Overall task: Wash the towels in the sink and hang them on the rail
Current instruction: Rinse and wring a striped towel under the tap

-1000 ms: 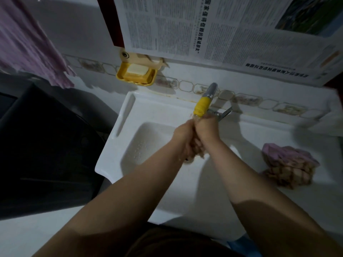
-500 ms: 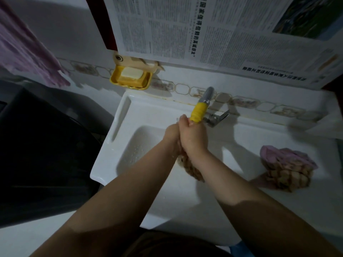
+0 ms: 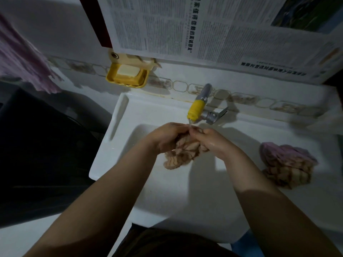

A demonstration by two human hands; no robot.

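A bunched tan striped towel [image 3: 181,154] hangs over the basin of the white sink [image 3: 118,138], just below the yellow-tipped tap [image 3: 195,108]. My left hand [image 3: 165,136] grips its left side and my right hand [image 3: 213,140] grips its right side; the fingertips of both meet at the top under the spout. A second wad of towels [image 3: 286,164], purple over tan stripes, lies on the sink's right ledge. A purple towel [image 3: 24,62] hangs at the upper left; what holds it up is out of view.
A yellow soap dish [image 3: 128,75] with a pale bar is fixed to the wall left of the tap. Newspaper [image 3: 213,30] covers the wall above. A dark object [image 3: 40,149] stands left of the sink.
My hands, pressed close together around the towel before, have drawn apart sideways. More of the tan towel now shows between and below them.
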